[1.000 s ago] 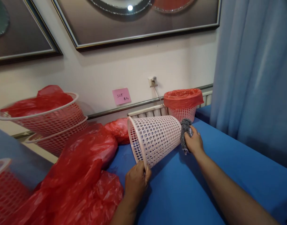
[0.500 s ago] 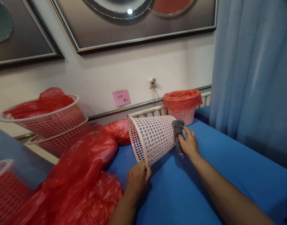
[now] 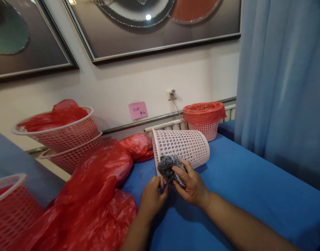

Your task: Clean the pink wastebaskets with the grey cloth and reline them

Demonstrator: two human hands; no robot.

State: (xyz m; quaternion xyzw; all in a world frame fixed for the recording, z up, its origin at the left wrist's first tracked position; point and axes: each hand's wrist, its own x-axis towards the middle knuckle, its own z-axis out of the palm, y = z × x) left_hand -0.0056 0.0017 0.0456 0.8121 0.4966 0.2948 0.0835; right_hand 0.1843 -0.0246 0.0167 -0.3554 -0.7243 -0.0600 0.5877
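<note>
A pale pink perforated basket [image 3: 184, 144] lies on its side on the blue surface [image 3: 238, 188], its mouth facing left. My left hand [image 3: 152, 197] pinches the basket's rim at the lower edge. A dark grey cloth [image 3: 170, 169] is in my right hand [image 3: 190, 183], pressed to the basket's outer side near the rim. To the left of the basket, red plastic bags [image 3: 97, 195] are heaped.
Stacked baskets [image 3: 78, 136] with a red bag stand at the left, another basket [image 3: 15, 209] at the lower left. A red-lined basket [image 3: 205, 120] stands by the wall. A blue curtain [image 3: 282, 83] hangs at the right.
My right hand has moved left with the cloth, from the basket's base to near its rim. The basket's base end has swung slightly down and to the right.
</note>
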